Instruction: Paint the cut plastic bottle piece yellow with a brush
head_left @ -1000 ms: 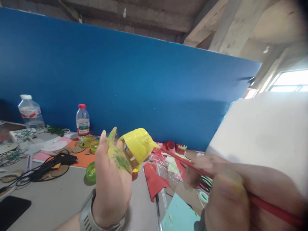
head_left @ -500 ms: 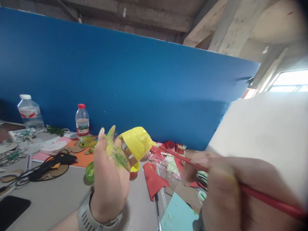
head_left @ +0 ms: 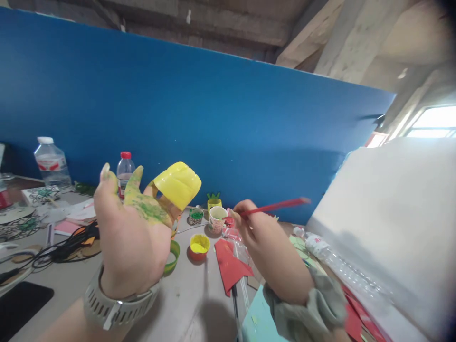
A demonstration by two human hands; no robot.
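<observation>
My left hand [head_left: 138, 223], palm up and smeared with green and yellow paint, holds a glossy yellow-painted curved piece [head_left: 179, 184]. Some of its fingers are hidden by the piece, while others stick out. A red-handled paintbrush [head_left: 274, 205] is gripped in my right hand [head_left: 254, 228], its front end by the rim of a white patterned paper cup [head_left: 218, 219]. Nearer me stands a small red cup of yellow paint [head_left: 198, 247]. Behind are a pot of green paint [head_left: 195, 216] and a yellow cup with green leaf shapes [head_left: 214, 203].
A green-and-yellow ring [head_left: 173, 256] lies beside my left hand. Red paper [head_left: 230, 266] and light blue paper [head_left: 261, 318] lie in front. Bottles stand at the left, including a large clear one [head_left: 52, 164]; another clear bottle [head_left: 342, 261] lies at right. A blue partition [head_left: 228, 118] rises behind.
My right hand has moved away from the yellow piece, forward to the white paper cup, with the paintbrush. My left hand has shifted left and up with the piece, uncovering the paint cup.
</observation>
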